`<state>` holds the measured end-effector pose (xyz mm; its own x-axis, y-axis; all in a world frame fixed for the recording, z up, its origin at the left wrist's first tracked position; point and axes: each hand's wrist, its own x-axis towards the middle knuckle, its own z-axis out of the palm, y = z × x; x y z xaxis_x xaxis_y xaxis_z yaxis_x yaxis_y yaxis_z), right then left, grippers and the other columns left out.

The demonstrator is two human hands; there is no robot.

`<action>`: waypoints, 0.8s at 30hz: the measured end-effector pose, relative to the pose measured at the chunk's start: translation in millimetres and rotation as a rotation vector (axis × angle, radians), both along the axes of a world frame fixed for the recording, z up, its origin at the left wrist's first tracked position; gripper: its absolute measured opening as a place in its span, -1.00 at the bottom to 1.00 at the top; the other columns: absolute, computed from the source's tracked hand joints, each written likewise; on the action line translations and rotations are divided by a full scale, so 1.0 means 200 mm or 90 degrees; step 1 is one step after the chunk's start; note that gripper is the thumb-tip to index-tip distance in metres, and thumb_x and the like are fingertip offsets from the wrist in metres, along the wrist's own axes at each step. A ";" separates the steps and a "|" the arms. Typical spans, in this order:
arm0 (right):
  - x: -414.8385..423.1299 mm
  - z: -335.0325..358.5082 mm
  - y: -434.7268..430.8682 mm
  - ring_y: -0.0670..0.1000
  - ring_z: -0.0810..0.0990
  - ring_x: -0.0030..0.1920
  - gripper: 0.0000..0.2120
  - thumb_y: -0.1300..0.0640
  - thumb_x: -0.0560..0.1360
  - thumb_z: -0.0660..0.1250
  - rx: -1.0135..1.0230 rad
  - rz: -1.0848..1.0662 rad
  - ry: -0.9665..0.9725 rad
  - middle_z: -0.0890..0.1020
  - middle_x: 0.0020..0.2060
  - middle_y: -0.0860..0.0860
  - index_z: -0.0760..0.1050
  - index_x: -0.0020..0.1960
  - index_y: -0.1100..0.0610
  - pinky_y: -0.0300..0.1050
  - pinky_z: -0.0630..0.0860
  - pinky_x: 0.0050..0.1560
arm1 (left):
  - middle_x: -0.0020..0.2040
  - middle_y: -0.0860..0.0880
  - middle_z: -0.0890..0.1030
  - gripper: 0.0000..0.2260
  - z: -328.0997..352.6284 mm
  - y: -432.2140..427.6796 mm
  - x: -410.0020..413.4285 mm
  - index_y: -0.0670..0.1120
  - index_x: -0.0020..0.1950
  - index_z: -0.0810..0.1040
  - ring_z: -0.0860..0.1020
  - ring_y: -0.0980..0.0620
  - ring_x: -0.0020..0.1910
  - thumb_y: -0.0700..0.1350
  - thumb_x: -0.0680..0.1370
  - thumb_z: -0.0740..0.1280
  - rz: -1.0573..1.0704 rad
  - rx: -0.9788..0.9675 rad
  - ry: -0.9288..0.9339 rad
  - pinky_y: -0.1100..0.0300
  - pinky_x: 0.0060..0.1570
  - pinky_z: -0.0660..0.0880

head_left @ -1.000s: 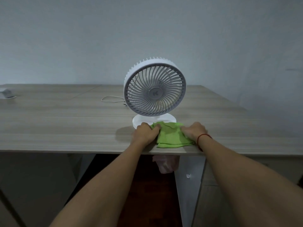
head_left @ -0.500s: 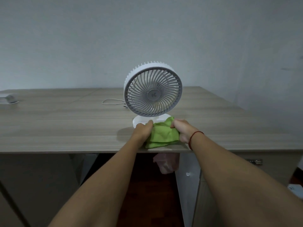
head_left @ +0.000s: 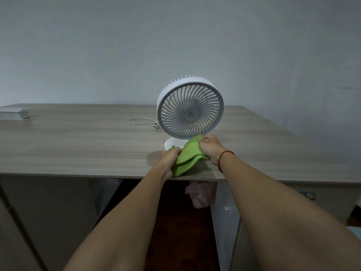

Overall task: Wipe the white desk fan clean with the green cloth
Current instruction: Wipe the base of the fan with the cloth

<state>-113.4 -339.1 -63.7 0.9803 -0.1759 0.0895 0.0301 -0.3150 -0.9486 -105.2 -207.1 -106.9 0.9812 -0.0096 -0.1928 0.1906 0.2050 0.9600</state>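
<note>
Fan point(head_left: 190, 112): upright near the desk's point(head_left: 78, 145) front edge, grille facing the camera.
Cloth point(head_left: 187, 156): bunched before the fan's base, stretched between both hands.
Left hand point(head_left: 169, 157): clenched on the cloth's near end.
Right hand point(head_left: 210, 146): pinching the far end, just under the grille.

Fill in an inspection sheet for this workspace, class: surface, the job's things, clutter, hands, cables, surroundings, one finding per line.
Surface: wooden desk, top mostly bare.
Job's things: white desk fan upright on its round base near the front edge; green cloth bunched in front of the base, one corner raised to the grille's lower rim.
Clutter: small pale object at the far left.
Hands: left hand and right hand both grip the cloth.
Cables: white cord looped behind the fan.
Surroundings: plain wall; pink bag under the desk.
</note>
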 end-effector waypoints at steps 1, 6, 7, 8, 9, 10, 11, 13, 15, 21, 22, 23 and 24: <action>0.00 0.01 0.02 0.11 0.57 -0.15 -0.73 0.16 0.58 0.14 0.058 0.008 0.018 0.60 -0.17 0.14 0.44 -0.27 0.11 -0.05 0.51 -0.15 | -0.30 -0.14 0.65 -0.78 0.02 0.01 0.00 -0.19 -0.08 0.58 0.60 -0.05 -0.35 -0.07 0.52 0.23 -0.034 -0.040 0.029 0.14 -0.22 0.54; -0.04 0.08 0.11 0.05 0.53 -0.35 -0.80 0.16 0.59 0.10 0.333 0.068 0.107 0.55 -0.31 0.10 0.45 -0.11 0.17 -0.20 0.48 -0.44 | -0.26 -0.20 0.66 -0.39 0.05 0.02 -0.04 -0.18 -0.12 0.64 0.60 -0.12 -0.29 0.34 0.48 0.12 -0.144 -0.160 0.037 0.09 -0.16 0.51; -0.04 0.08 0.12 0.07 0.53 -0.34 -0.80 0.15 0.57 0.09 0.361 0.072 0.121 0.55 -0.30 0.11 0.44 -0.12 0.18 -0.14 0.50 -0.35 | -0.22 -0.20 0.65 -0.35 0.05 0.02 -0.04 -0.18 -0.07 0.64 0.59 -0.13 -0.26 0.39 0.47 0.10 -0.165 -0.174 0.034 0.07 -0.15 0.51; -0.03 0.08 0.14 0.10 0.54 -0.33 -0.80 0.14 0.55 0.08 0.397 0.073 0.128 0.55 -0.30 0.13 0.44 -0.12 0.19 -0.10 0.50 -0.28 | -0.18 -0.21 0.64 -0.31 0.05 0.03 -0.05 -0.17 -0.01 0.63 0.59 -0.14 -0.23 0.42 0.46 0.08 -0.179 -0.184 0.036 0.05 -0.12 0.51; -0.04 0.08 0.16 0.11 0.54 -0.31 -0.80 0.14 0.54 0.08 0.415 0.072 0.134 0.54 -0.30 0.14 0.44 -0.12 0.20 -0.07 0.51 -0.23 | -0.15 -0.21 0.66 -0.30 0.06 0.03 -0.05 -0.16 0.04 0.63 0.61 -0.14 -0.21 0.42 0.46 0.07 -0.188 -0.203 0.038 0.04 -0.08 0.52; -0.04 0.08 0.16 0.12 0.55 -0.31 -0.79 0.13 0.52 0.08 0.433 0.071 0.137 0.55 -0.30 0.14 0.44 -0.14 0.20 -0.05 0.52 -0.20 | -0.13 -0.21 0.68 -0.33 0.07 0.05 -0.06 -0.16 0.08 0.63 0.64 -0.14 -0.20 0.38 0.49 0.07 -0.186 -0.220 0.036 0.02 -0.04 0.52; -0.03 0.07 0.16 0.12 0.55 -0.30 -0.79 0.13 0.51 0.08 0.433 0.067 0.137 0.55 -0.29 0.14 0.44 -0.15 0.19 -0.05 0.52 -0.18 | -0.10 -0.20 0.69 -0.39 0.07 0.06 -0.05 -0.16 0.13 0.62 0.65 -0.13 -0.18 0.32 0.52 0.09 -0.163 -0.238 0.028 0.02 0.00 0.53; -0.02 0.07 0.14 0.11 0.56 -0.29 -0.78 0.12 0.52 0.07 0.428 0.062 0.135 0.56 -0.28 0.13 0.44 -0.15 0.18 -0.07 0.52 -0.20 | 0.05 -0.19 0.67 -0.53 0.07 0.08 -0.03 -0.18 0.27 0.55 0.65 -0.12 -0.07 0.15 0.57 0.19 -0.092 -0.247 0.003 0.00 0.08 0.54; 0.00 0.04 0.11 0.10 0.57 -0.26 -0.78 0.09 0.53 0.10 0.409 0.056 0.129 0.59 -0.26 0.11 0.47 -0.12 0.18 -0.09 0.52 -0.20 | 0.18 -0.19 0.63 -0.60 0.06 0.09 0.01 -0.17 0.33 0.50 0.63 -0.15 0.05 -0.02 0.54 0.33 -0.006 -0.174 -0.017 -0.06 0.15 0.55; 0.08 -0.14 0.06 0.08 0.59 -0.08 -0.67 0.14 0.45 0.38 0.165 -0.001 -0.005 0.62 -0.06 0.13 0.49 0.17 0.22 -0.09 0.53 -0.03 | 0.12 -0.18 0.62 -0.72 0.03 0.11 0.07 -0.22 0.22 0.50 0.57 -0.07 0.03 -0.20 0.52 0.38 0.168 0.230 -0.183 0.13 0.09 0.50; 0.10 -0.16 0.06 0.09 0.59 -0.10 -0.74 0.16 0.46 0.38 0.129 -0.013 -0.024 0.62 -0.08 0.15 0.50 0.12 0.19 -0.06 0.54 -0.01 | 0.12 -0.19 0.62 -0.73 0.04 0.11 0.09 -0.21 0.20 0.50 0.59 -0.11 0.07 -0.19 0.52 0.38 0.156 0.279 -0.197 0.09 0.13 0.52; 0.11 -0.17 0.06 0.12 0.61 -0.10 -0.80 0.15 0.45 0.38 0.081 -0.021 -0.035 0.63 -0.08 0.17 0.49 0.05 0.14 -0.02 0.56 0.03 | 0.13 -0.20 0.62 -0.72 0.03 0.11 0.11 -0.19 0.19 0.49 0.59 -0.15 0.12 -0.17 0.51 0.39 0.144 0.328 -0.208 0.03 0.17 0.52; 0.13 -0.19 0.04 0.15 0.63 -0.08 -0.84 0.13 0.44 0.38 0.021 -0.027 -0.037 0.65 -0.07 0.18 0.47 -0.01 0.10 0.01 0.57 0.06 | 0.14 -0.20 0.61 -0.69 0.03 0.12 0.13 -0.17 0.22 0.47 0.58 -0.18 0.15 -0.15 0.50 0.39 0.134 0.381 -0.209 -0.01 0.19 0.51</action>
